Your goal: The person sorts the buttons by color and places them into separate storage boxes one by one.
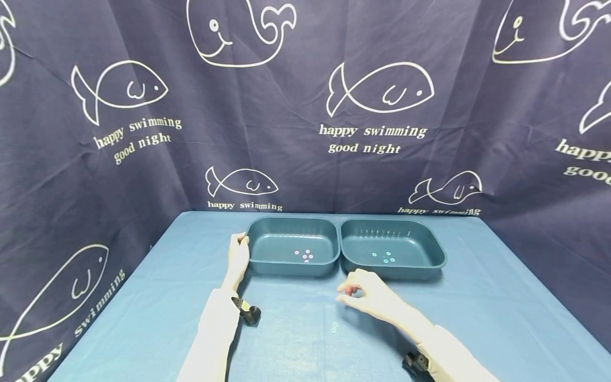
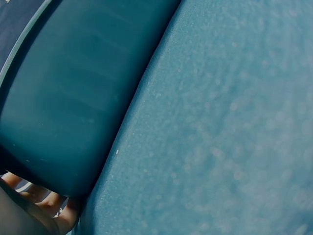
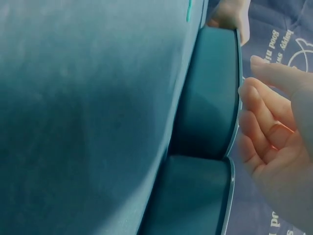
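Observation:
My left hand (image 1: 238,253) holds the left end of the left teal bin (image 1: 291,269), its fingers curled against the end wall; in the left wrist view those fingers (image 2: 49,203) show beyond the bin's corner. Several small pink ring-shaped pieces (image 1: 307,257) lie inside this bin. The right teal bin (image 1: 396,271) stands against it and has several small blue-green rings (image 1: 385,260) on its floor. Just in front of the right bin, my right hand (image 1: 369,293) hovers over the table, loosely bent. Its thumb and fingers are apart with nothing between them in the right wrist view.
A couple of pale green rings (image 1: 334,327) lie on the blue tablecloth (image 1: 291,339), in front of the bins and between my forearms. Behind the bins hangs a dark blue curtain (image 1: 300,159) with white fish drawings. Each wrist wears a small black camera (image 1: 248,313).

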`<action>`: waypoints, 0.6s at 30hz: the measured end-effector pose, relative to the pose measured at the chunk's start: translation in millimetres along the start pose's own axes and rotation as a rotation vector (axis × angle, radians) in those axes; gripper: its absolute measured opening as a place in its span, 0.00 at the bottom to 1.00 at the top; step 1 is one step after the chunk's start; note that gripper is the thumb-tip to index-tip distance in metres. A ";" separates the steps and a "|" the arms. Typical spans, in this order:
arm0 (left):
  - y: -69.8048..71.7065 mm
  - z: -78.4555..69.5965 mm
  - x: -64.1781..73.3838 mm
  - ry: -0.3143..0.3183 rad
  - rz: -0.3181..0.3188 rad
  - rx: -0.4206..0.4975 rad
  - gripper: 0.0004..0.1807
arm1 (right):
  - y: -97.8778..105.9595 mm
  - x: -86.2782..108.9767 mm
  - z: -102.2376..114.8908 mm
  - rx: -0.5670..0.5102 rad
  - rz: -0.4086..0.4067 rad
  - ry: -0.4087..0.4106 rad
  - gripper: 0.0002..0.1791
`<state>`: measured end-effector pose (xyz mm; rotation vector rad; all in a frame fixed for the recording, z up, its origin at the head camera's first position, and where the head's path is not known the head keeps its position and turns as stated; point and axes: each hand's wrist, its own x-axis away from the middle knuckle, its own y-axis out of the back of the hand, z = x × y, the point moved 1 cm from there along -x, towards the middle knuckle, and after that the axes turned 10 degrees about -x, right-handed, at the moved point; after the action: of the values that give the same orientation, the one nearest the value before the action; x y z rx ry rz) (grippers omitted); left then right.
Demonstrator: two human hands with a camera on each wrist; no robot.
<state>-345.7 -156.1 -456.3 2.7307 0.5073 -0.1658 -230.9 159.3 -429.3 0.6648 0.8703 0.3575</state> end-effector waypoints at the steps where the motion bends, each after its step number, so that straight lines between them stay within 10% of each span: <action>1: 0.0 0.3 0.1 0.001 0.000 -0.001 0.15 | -0.8 0.4 1.4 0.008 0.018 0.007 0.04; 18: -0.4 0.8 -0.9 0.004 -0.001 0.009 0.15 | -4.4 2.5 14.0 -0.030 0.254 -0.055 0.07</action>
<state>-346.7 -156.3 -457.0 2.7404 0.5107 -0.1632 -218.1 152.0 -427.1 0.7563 0.7277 0.5765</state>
